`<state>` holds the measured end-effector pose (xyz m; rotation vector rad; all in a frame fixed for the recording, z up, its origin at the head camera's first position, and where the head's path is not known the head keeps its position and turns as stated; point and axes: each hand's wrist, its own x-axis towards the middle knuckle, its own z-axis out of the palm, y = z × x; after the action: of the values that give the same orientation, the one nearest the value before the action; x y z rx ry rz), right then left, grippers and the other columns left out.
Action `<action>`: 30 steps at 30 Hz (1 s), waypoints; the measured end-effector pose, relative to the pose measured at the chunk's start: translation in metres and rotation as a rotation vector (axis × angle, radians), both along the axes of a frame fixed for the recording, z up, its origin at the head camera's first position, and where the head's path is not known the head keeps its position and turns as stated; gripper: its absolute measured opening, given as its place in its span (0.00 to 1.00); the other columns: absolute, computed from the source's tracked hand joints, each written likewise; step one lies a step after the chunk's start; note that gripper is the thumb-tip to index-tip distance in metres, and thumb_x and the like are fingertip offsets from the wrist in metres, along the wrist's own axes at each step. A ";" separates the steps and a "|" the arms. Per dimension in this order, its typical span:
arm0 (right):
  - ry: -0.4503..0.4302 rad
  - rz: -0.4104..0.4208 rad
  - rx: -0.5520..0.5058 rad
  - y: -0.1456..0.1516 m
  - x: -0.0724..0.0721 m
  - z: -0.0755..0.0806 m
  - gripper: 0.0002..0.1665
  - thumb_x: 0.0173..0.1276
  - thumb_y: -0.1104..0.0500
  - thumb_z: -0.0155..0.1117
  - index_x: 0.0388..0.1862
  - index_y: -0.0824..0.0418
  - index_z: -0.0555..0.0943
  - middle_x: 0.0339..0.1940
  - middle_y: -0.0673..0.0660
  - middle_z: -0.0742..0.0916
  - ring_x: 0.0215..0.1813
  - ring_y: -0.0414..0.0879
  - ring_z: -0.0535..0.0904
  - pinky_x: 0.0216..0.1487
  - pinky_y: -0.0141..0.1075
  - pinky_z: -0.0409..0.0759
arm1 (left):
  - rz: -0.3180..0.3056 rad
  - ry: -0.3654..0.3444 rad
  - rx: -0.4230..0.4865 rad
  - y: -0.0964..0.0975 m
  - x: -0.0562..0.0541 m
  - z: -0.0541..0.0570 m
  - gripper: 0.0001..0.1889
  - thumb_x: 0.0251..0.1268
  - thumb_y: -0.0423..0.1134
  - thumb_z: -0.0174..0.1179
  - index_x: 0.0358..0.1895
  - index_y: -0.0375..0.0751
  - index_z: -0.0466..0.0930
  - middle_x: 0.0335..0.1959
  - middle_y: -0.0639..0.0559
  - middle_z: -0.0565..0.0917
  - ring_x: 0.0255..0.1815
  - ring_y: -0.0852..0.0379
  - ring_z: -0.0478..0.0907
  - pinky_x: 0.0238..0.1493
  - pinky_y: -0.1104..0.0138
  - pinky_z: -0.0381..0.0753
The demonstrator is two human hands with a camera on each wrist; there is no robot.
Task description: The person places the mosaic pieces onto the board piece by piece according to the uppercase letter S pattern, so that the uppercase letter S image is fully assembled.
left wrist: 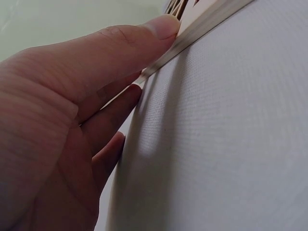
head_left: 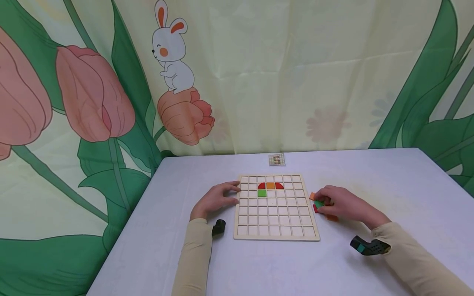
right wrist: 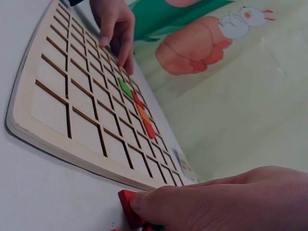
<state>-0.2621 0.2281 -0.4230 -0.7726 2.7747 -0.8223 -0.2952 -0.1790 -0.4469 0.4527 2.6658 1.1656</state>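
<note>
A square wooden grid board lies on the table. In its upper rows sit an orange square tile between two red rounded tiles, and a green square tile below the left red one. My left hand rests at the board's left edge, thumb against its rim, fingers loosely extended. My right hand bends over small loose tiles beside the board's right edge. Its thumb is right at a red tile; a green tile shows between thumb and fingers. Whether it pinches one I cannot tell.
A small card with a coloured grid pattern lies beyond the board, near the table's far edge. Loose orange tiles lie around my right hand. A curtain printed with tulips and a rabbit hangs behind the white table.
</note>
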 end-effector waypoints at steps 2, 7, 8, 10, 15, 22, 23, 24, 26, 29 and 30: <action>0.001 0.000 0.001 -0.001 -0.001 0.000 0.17 0.60 0.58 0.73 0.48 0.60 0.82 0.36 0.48 0.80 0.37 0.42 0.73 0.35 0.31 0.76 | -0.002 0.004 -0.004 0.000 0.000 0.000 0.21 0.58 0.40 0.71 0.56 0.46 0.83 0.70 0.58 0.70 0.74 0.54 0.60 0.73 0.56 0.59; -0.015 -0.013 0.002 -0.003 -0.001 0.000 0.19 0.59 0.58 0.73 0.49 0.61 0.82 0.38 0.47 0.81 0.38 0.41 0.75 0.36 0.32 0.78 | -0.004 0.000 -0.009 0.000 0.000 0.000 0.21 0.58 0.40 0.71 0.56 0.46 0.82 0.70 0.59 0.70 0.74 0.54 0.60 0.73 0.56 0.59; -0.016 -0.017 0.005 -0.003 -0.001 -0.001 0.19 0.59 0.58 0.74 0.48 0.61 0.82 0.38 0.47 0.82 0.38 0.41 0.75 0.36 0.32 0.78 | -0.004 -0.003 -0.007 0.000 0.000 0.000 0.21 0.58 0.40 0.71 0.56 0.46 0.82 0.70 0.58 0.70 0.74 0.54 0.60 0.73 0.55 0.59; -0.016 -0.024 0.012 -0.003 -0.002 -0.001 0.18 0.59 0.57 0.74 0.47 0.61 0.82 0.37 0.47 0.82 0.37 0.41 0.75 0.36 0.32 0.78 | -0.003 -0.007 -0.004 0.000 0.001 0.001 0.21 0.58 0.40 0.71 0.56 0.46 0.82 0.70 0.58 0.70 0.74 0.53 0.60 0.73 0.55 0.59; -0.019 -0.035 0.017 -0.003 -0.002 -0.001 0.18 0.60 0.57 0.73 0.47 0.62 0.83 0.37 0.48 0.82 0.37 0.42 0.75 0.36 0.33 0.78 | 0.001 -0.008 -0.009 0.000 0.001 0.001 0.21 0.58 0.40 0.71 0.56 0.46 0.82 0.70 0.59 0.70 0.74 0.54 0.60 0.73 0.56 0.59; -0.010 -0.038 0.025 -0.005 -0.003 0.000 0.17 0.60 0.58 0.73 0.47 0.62 0.83 0.37 0.48 0.81 0.37 0.42 0.74 0.37 0.33 0.78 | 0.001 -0.007 0.001 0.000 0.000 0.000 0.21 0.58 0.40 0.71 0.56 0.47 0.83 0.70 0.59 0.70 0.74 0.54 0.59 0.73 0.56 0.59; -0.007 -0.040 0.024 -0.006 -0.003 0.000 0.17 0.60 0.58 0.73 0.48 0.62 0.84 0.37 0.48 0.81 0.38 0.42 0.75 0.37 0.34 0.78 | 0.001 -0.006 -0.001 0.000 0.000 0.000 0.21 0.58 0.40 0.71 0.56 0.47 0.83 0.70 0.60 0.70 0.74 0.54 0.59 0.73 0.56 0.59; -0.005 -0.043 0.022 -0.007 -0.004 0.001 0.18 0.60 0.58 0.73 0.49 0.62 0.84 0.37 0.48 0.81 0.38 0.42 0.75 0.38 0.34 0.78 | 0.000 -0.005 -0.003 0.000 0.000 0.000 0.21 0.58 0.40 0.71 0.56 0.47 0.83 0.70 0.60 0.70 0.74 0.55 0.59 0.73 0.56 0.59; -0.003 -0.050 0.018 -0.012 -0.005 0.002 0.19 0.61 0.58 0.73 0.50 0.63 0.84 0.38 0.49 0.82 0.39 0.43 0.75 0.39 0.35 0.79 | 0.000 -0.005 -0.005 0.000 0.000 -0.001 0.21 0.58 0.40 0.71 0.56 0.47 0.83 0.70 0.60 0.70 0.74 0.55 0.59 0.73 0.57 0.59; -0.012 -0.041 -0.016 -0.023 -0.008 0.005 0.20 0.62 0.57 0.72 0.52 0.64 0.84 0.39 0.50 0.82 0.39 0.44 0.75 0.39 0.36 0.78 | 0.001 -0.003 -0.006 0.000 0.000 0.000 0.21 0.58 0.40 0.71 0.56 0.47 0.83 0.70 0.60 0.70 0.74 0.54 0.60 0.73 0.56 0.60; -0.016 -0.032 -0.029 -0.028 -0.008 0.006 0.20 0.62 0.58 0.71 0.52 0.64 0.83 0.39 0.50 0.82 0.39 0.44 0.75 0.39 0.36 0.78 | 0.001 -0.003 -0.006 0.000 0.000 0.000 0.21 0.58 0.40 0.71 0.56 0.47 0.83 0.70 0.60 0.70 0.74 0.54 0.60 0.73 0.56 0.60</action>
<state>-0.2703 0.1998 -0.4167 -0.7253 2.7735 -0.8726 -0.2951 -0.1791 -0.4474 0.4479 2.6665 1.1575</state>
